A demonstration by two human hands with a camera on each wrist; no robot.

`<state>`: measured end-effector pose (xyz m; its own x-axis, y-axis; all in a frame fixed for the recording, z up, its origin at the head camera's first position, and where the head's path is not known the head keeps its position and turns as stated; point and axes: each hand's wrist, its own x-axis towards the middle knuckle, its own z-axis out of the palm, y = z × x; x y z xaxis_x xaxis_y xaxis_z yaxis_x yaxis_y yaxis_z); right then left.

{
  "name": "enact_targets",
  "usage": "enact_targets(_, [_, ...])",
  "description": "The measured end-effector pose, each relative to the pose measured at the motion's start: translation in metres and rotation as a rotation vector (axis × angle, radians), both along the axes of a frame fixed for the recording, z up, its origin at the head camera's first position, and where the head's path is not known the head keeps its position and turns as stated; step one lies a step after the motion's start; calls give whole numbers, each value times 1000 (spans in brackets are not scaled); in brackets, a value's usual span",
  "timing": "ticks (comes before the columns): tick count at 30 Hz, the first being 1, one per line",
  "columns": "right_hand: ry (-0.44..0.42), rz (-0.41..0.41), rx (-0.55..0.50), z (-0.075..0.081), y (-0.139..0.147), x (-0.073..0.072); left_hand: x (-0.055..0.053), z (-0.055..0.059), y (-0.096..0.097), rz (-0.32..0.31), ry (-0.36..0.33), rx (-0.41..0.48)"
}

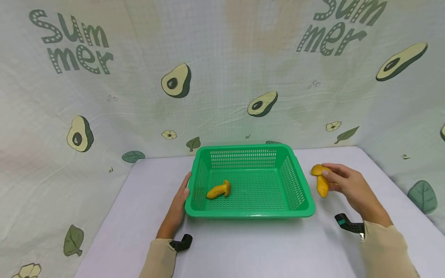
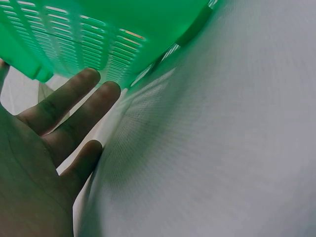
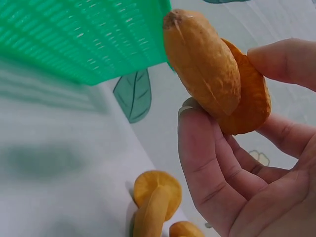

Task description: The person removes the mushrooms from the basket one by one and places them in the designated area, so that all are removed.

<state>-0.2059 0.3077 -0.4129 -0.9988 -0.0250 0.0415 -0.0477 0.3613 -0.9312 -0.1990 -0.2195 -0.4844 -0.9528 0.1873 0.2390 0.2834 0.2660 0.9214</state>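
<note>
A green plastic basket (image 1: pixel 243 214) with slotted walls stands on the table, and one yellow-brown toy mushroom (image 1: pixel 218 190) lies inside it toward the left. My left hand (image 1: pixel 179 204) is at the basket's left side, thumb near the rim. In the left wrist view its fingers (image 2: pixel 81 106) extend fairly straight beside the slotted wall. To the right of the basket, my right hand (image 1: pixel 351 189) pinches another yellow mushroom (image 1: pixel 322 188) by its cap, stem pointing down toward me. The right wrist view shows this held mushroom (image 3: pixel 205 59) between thumb and fingertips, above the table.
Below the right hand, the right wrist view shows a mushroom (image 3: pixel 158 195) on the table and part of another (image 3: pixel 185 229). The white table (image 1: pixel 243 247) is backed by a cloth (image 1: pixel 215 50) printed with avocados and leaves. Each wrist wears a black strap (image 1: pixel 351 226).
</note>
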Motion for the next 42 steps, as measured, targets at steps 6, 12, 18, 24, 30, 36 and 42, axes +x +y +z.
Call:
enact_targets(6, [-6, -5, 26, -8, 10, 5, -1, 1, 1, 3, -8, -9])
enact_targets(12, [-23, -27, 40, -14, 18, 8, -2, 1, 0, -12, -36, 3])
enact_targets(18, [-42, -40, 78, -18, 24, 10, -2, 1, 1, -1, -18, -3])
enact_targets(24, [-58, -39, 85, -24, 27, 12, -2, -1, 1, -7, 7, 10])
enact_targets(30, [-96, -43, 103, -29, 29, 15, -1, 0, 0, -12, 7, 15])
enact_targets(36, [-105, -51, 121, -33, 30, 16, 0, 3, 1, -7, 16, 13])
enact_targets(42, [-116, -56, 167, -36, 33, 16, 1, 2, 2, -14, 6, 23])
